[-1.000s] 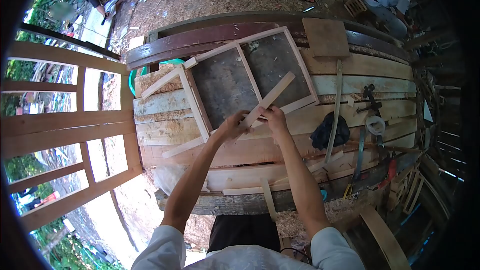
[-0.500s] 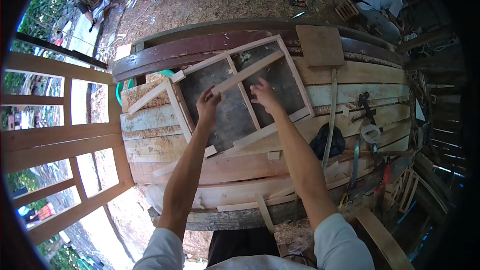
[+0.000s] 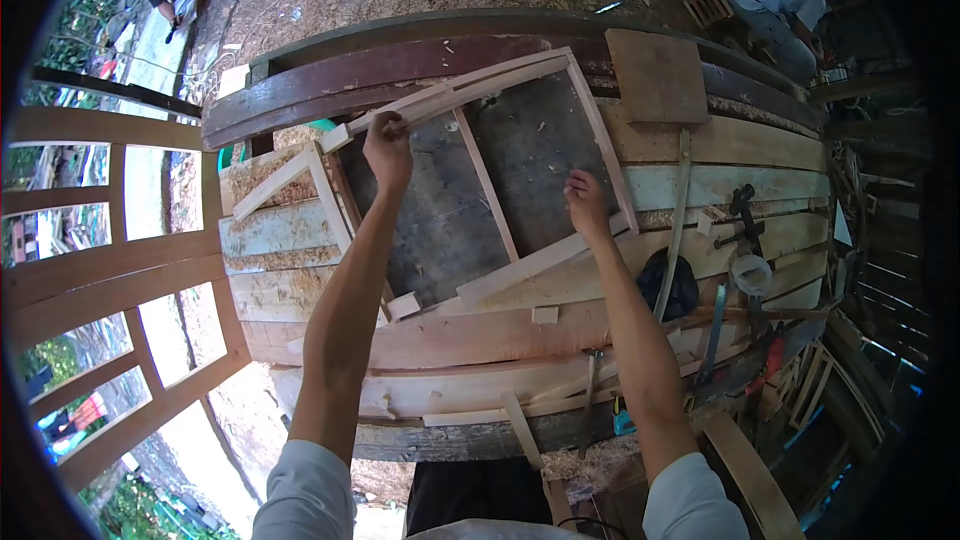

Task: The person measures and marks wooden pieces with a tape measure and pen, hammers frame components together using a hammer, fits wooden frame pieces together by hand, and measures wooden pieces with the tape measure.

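A wooden frame (image 3: 600,135) with a crossbar (image 3: 480,180) lies slanted over a dark board (image 3: 430,210) on the plank bench. My left hand (image 3: 388,152) is closed on one end of a loose wooden strip (image 3: 450,92), which lies along the frame's far rail. Over the near right part of the frame hovers my right hand (image 3: 588,205), fingers loosely bent and nothing seen in them. Beneath it runs the near rail (image 3: 530,270). Small wood blocks (image 3: 404,306) sit by the frame's near left corner.
A square board (image 3: 656,77) lies at the bench's far right. Further right are a clamp (image 3: 742,215), a dark bag (image 3: 668,283) and a long thin stick (image 3: 675,220). A wooden lattice (image 3: 120,275) stands at left. Two people (image 3: 770,0) are beyond the bench.
The strip has moved from across the frame's middle to its far rail, with my left hand moving away from me. My right hand has shifted right and its spread fingers have bent.
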Available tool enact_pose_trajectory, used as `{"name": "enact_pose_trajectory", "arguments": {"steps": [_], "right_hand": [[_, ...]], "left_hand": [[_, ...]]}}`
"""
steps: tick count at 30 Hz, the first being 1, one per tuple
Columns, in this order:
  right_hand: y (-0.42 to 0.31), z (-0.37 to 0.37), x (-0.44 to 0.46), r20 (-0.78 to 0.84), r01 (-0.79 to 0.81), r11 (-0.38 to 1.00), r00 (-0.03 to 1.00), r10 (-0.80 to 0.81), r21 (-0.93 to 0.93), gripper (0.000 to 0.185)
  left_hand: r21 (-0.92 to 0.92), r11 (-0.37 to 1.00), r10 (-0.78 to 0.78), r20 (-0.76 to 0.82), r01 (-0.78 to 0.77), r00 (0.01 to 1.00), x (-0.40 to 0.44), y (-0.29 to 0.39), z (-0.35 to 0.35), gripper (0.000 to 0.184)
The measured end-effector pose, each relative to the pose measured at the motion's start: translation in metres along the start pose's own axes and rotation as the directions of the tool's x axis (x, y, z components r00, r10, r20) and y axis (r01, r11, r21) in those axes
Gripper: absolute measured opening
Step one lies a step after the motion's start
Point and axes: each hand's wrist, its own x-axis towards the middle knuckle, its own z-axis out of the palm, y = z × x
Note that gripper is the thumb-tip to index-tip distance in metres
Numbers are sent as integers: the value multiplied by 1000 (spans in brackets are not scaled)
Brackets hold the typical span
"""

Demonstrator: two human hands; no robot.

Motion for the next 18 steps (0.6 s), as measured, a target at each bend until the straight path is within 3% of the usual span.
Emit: {"name": "enact_pose_trajectory", "arguments": {"steps": [1,2,3,5,6,7,9,11,13,15,17,18], "right_hand": [[4,-1,0,-18,22,998,1000,-24,-65,36],[10,-2,-1,-19,17,998,1000,-19,-68,36],[9,-5,-6,6,51,993,999,-51,-104,35],[6,-9,-12,38,86,986,996,-81,-142,34],[6,-12,-15,39,61,992,998,-57,-113,32],[11,-9,-16,50,36,996,998,-32,-77,31],[22,-10,-16,49,77,990,996,-72,-115,30],[22,-1,-19,25,120,980,993,-117,-159,29],[12,-4,-26,6,96,980,995,-96,-172,28],[8,-6,-32,20,107,981,994,-106,-164,28],[6,-16,-36,32,127,979,992,-123,-160,28],[6,-23,-40,37,187,945,982,-184,-268,29]], "left_hand": [[325,930,162,58,-172,985,0,3,1,30],[417,868,296,2,-269,955,4,5,4,30],[417,870,289,3,-264,957,7,5,5,30],[237,963,104,99,-125,990,18,4,-1,35],[132,974,169,128,-186,977,30,-19,-4,36],[151,972,162,118,-179,980,30,-22,-8,36],[-150,963,-180,262,224,948,29,-23,-15,43],[-126,947,-266,215,297,940,20,-7,-12,41],[-437,626,-612,238,646,754,14,-16,-2,40],[-512,568,-593,288,644,752,15,-18,5,40],[-570,538,-662,170,620,730,18,-12,15,41],[-577,532,-660,175,619,731,22,-10,16,41]]}}
